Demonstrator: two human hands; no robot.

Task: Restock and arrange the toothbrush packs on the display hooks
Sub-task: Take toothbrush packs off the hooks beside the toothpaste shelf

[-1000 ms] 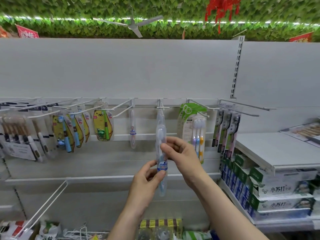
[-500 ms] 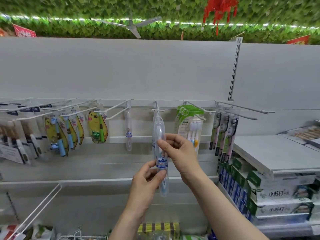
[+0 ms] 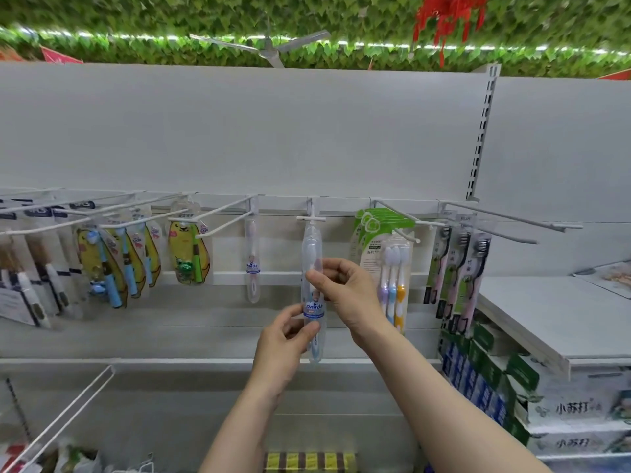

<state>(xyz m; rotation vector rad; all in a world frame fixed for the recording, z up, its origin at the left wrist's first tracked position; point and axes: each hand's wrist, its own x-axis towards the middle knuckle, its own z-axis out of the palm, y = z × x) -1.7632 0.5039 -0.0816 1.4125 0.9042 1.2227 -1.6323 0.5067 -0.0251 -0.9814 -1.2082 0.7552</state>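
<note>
Row of display hooks, left to right: yellow banana-shaped kids' packs [image 3: 187, 254], a lone clear toothbrush pack [image 3: 252, 264], then the clear toothbrush pack in hand [image 3: 312, 291] hanging from the centre hook [image 3: 311, 218], with a three-brush pack [image 3: 392, 268] to its right. Left hand [image 3: 283, 343] pinches the pack's lower part below the blue label; right hand [image 3: 345, 291] pinches it higher up. Step judged: seating and straightening this pack; next, release once it hangs plumb and faces front.

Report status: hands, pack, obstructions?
Left hand pinches clear toothbrush pack low; right hand pinches it mid-height. Pack hangs on centre hook. Nothing blocking.
</note>
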